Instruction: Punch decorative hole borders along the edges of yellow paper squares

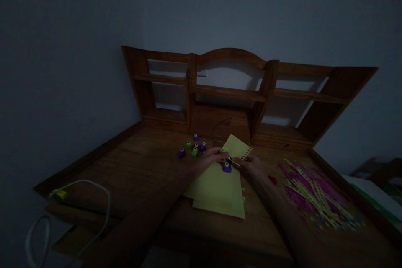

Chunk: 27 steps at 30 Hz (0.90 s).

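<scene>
A yellow sheet of paper [236,145] with a row of punched holes along its right edge is pinched in my right hand [251,165]. My left hand [216,157] is closed at the sheet's near left corner, its fingers around a small green craft punch [224,150] that is mostly hidden. Just below the hands a purple craft punch [226,168] rests on a stack of yellow paper [218,190]. Red shows under the stack's lower edge. Dim light hides the exact finger contact.
Several purple, green and red punches [194,151] stand left of my hands. Yellow and magenta punched paper strips [314,192] lie piled at right with small scraps. A wooden shelf unit [228,90] backs the desk [132,167]. A white cable [108,201] hangs at left.
</scene>
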{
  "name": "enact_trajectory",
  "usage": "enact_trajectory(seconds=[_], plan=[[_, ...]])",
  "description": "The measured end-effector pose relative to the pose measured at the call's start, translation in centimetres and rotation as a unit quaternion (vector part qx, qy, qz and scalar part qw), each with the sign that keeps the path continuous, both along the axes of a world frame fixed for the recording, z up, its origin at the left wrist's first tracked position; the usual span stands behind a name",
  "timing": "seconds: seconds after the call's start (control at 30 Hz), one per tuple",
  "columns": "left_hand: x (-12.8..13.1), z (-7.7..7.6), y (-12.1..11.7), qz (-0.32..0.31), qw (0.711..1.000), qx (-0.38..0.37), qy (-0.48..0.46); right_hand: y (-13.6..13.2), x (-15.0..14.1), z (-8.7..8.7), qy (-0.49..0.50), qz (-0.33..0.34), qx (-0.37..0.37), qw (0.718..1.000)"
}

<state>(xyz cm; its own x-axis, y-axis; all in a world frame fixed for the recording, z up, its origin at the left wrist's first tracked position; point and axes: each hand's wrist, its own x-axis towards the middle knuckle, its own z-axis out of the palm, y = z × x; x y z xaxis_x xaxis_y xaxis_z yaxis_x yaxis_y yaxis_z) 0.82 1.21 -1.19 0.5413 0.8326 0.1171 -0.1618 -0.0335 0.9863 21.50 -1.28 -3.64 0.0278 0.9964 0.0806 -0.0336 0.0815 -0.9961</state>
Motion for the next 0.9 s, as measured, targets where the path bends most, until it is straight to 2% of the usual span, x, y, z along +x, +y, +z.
enact_trajectory(seconds=[0.1, 0.37, 0.7, 0.9], plan=[[0.05, 0.3, -0.3, 0.001, 1.0, -0.004, -0.008, 0.08, 0.01, -0.07, 0.021, -0.007, -0.022, 1.0], [0.09, 0.56, -0.8, 0.002, 1.0, -0.017, -0.018, 0.59, 0.35, -0.85, 0.011, -0.001, -0.027, 1.0], [0.06, 0.21, -0.57, -0.011, 0.999, -0.025, -0.022, -0.01, -0.08, -0.01, 0.014, -0.001, -0.03, 0.999], [-0.03, 0.44, -0.76, 0.001, 1.0, -0.023, -0.017, 0.48, 0.26, -0.94, 0.007, -0.002, -0.022, 1.0]])
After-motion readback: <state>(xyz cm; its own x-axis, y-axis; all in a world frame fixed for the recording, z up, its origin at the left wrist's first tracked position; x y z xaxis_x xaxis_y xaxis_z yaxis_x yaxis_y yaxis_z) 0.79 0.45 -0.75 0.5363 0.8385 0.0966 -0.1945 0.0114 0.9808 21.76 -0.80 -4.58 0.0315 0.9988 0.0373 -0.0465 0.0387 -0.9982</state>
